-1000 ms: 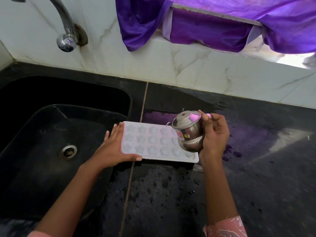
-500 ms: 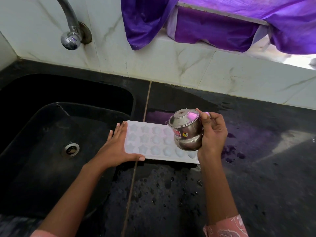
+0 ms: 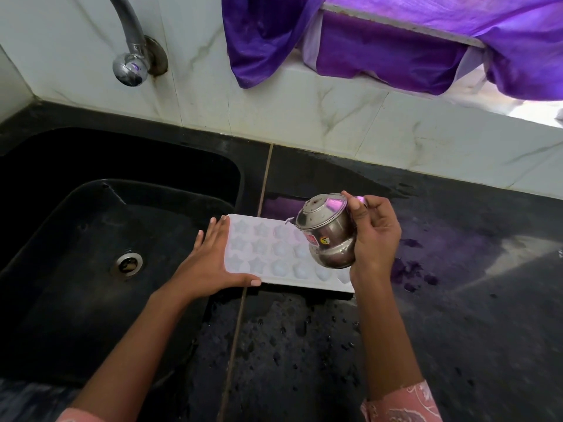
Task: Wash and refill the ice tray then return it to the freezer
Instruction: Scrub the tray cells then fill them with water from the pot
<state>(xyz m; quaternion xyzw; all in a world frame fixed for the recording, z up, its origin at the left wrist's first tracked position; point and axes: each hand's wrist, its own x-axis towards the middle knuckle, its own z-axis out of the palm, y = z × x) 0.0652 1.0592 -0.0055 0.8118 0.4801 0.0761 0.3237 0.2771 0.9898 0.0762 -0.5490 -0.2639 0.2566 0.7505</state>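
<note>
Wet counter (image 3: 304, 360) just right of the sink (image 3: 76, 315), beaded with drops. Our left hand (image 3: 210, 263) sits over the sink's right rim, fingers straight against the tray's (image 3: 265, 251) left end, thumb laid along its near edge. Tray lies flat on the counter, touching the sink's right rim, star cells up. Further right of the sink, our right hand (image 3: 376, 239) curls round a steel pot (image 3: 326, 236), tilted above the tray's right end. Tap (image 3: 129, 56) on the wall behind the sink.
</note>
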